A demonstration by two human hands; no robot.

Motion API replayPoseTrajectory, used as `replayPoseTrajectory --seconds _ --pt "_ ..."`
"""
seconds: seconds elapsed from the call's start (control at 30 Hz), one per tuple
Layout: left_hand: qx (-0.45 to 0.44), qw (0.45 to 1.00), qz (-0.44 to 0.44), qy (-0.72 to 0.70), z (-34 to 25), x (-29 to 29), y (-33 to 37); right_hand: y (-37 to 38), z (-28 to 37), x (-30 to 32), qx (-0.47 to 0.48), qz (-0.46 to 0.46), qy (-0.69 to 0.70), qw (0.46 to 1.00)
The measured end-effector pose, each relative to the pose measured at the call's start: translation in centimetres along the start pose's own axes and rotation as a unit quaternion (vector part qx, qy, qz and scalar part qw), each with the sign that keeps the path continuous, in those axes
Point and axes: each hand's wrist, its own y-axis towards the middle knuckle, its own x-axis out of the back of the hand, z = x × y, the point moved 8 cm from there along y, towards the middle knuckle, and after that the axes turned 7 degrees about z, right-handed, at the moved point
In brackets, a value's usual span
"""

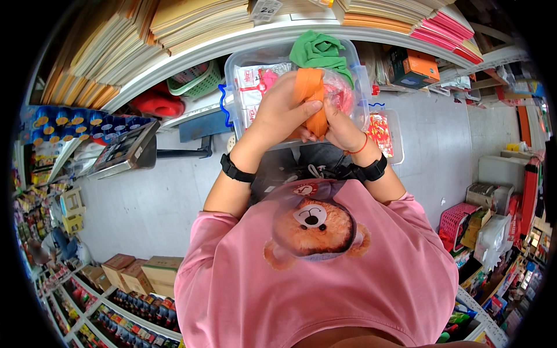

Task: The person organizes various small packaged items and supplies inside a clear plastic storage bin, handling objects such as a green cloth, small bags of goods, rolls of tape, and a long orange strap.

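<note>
My left hand [279, 110] is closed around an orange strip [309, 84], thin and folded, either ribbon or plastic bag; I cannot tell which. From the other side my right hand [344, 129] pinches the same strip, the two thumbs nearly meeting. Both hands are over a clear plastic bin [230, 65] with blue handles. Inside it, white packets with red print [249, 84] lie at the left. A crumpled green bundle [317, 52] rests over the far rim. Something pinkish red in clear plastic [339, 94] sits just behind my right hand, partly hidden.
A shelf [191, 52] stacked with envelopes runs behind the bin. A second clear container with red and yellow packets [380, 132] stands lower right of it. At the left is a weighing scale [125, 151]. Cardboard boxes [162, 274] and a pink basket [455, 223] stand on the grey floor.
</note>
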Motion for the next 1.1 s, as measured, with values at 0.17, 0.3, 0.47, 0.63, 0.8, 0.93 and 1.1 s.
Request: replayPoseTrajectory --seconds 0.17,0.3,0.47,0.63,0.8,0.93,1.1 --pt "-0.117 0.968 0.000 0.222 -1.0 0.5 0.2 -0.1 0.6 -0.5 0.004 0.008 -0.060 0.998" --pt "-0.109 0.954 -0.006 0.280 -1.6 0.5 0.3 0.4 -0.4 0.2 -0.015 0.023 -0.128 0.991" --pt "0.002 0.994 -0.108 -0.006 1.7 3.2 0.6 -0.3 1.1 -1.0 -0.064 0.074 -0.116 0.988" --pt "0.010 0.973 -0.167 -0.160 2.4 6.9 0.7 -1.1 3.5 -0.6 0.079 0.077 0.106 0.988" --pt "-0.031 0.947 -0.296 -0.118 1.6 9.6 -0.5 -1.8 4.7 4.6 0.200 0.034 0.304 0.931" --pt "-0.093 0.878 -0.324 0.339 1.0 11.6 -0.3 -2.3 5.4 5.5 0.221 -0.005 0.294 0.930" --pt "-0.250 0.739 -0.323 0.536 -3.7 5.6 -1.4 -1.7 4.6 3.8 0.165 0.013 0.209 0.964"
